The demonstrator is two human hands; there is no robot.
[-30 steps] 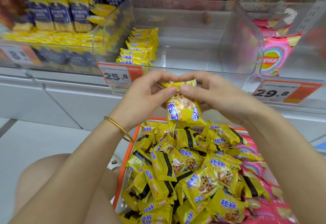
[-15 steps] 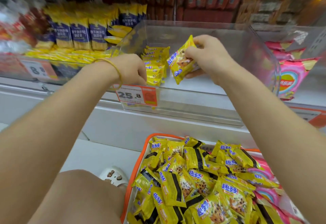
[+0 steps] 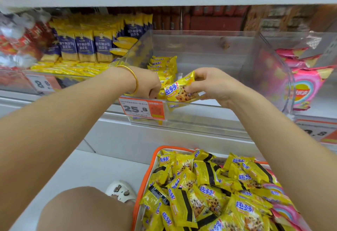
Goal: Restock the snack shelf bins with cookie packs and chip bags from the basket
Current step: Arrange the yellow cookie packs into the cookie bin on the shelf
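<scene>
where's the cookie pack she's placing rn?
Head view, centre: cookie pack pinched in right hand, at the clear bin front, above the 25.8 price tag.

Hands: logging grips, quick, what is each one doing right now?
Left hand: curled in the bin, grip hidden, cannot tell.
Right hand: closed on a cookie pack.

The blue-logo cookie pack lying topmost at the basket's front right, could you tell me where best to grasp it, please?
Pinch the cookie pack across its puffed middle, coming straight down from above. It lies flat, face up on the heap in the orange-rimmed basket, nothing covers it, and its crimped ends are tucked among neighbouring packs.
</scene>
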